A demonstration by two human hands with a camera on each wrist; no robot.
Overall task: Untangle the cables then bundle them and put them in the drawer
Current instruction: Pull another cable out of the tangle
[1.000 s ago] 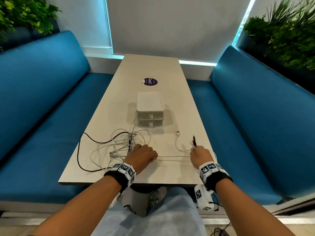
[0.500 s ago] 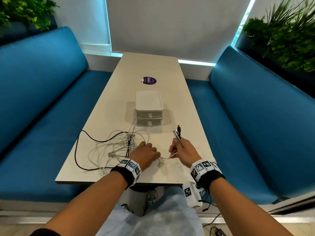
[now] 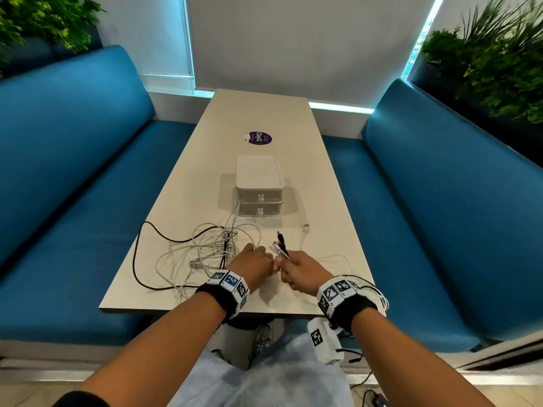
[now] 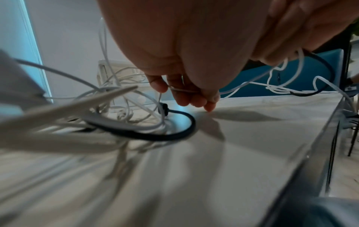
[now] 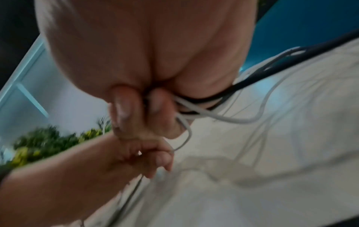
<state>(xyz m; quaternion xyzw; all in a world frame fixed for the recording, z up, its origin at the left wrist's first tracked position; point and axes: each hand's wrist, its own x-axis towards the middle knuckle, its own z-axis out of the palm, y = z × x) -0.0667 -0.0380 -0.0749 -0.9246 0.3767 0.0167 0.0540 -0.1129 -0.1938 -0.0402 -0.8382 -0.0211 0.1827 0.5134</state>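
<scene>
My right hand [image 3: 299,267] grips several gathered plug ends; my left hand [image 3: 254,261] pinches one white strand at the tangle of cables [image 3: 205,251] on the table [image 3: 264,113], before the shut drawer unit [image 3: 259,186]. Light, limp, snag-prone: best held near plugs. Knot crossings unreadable, wrist views blurred.

left hand [image 4: 180,92] pinches a thin white cable [image 4: 242,86] just above the table [image 4: 242,145], beside tangled cables [image 4: 124,107]
</scene>
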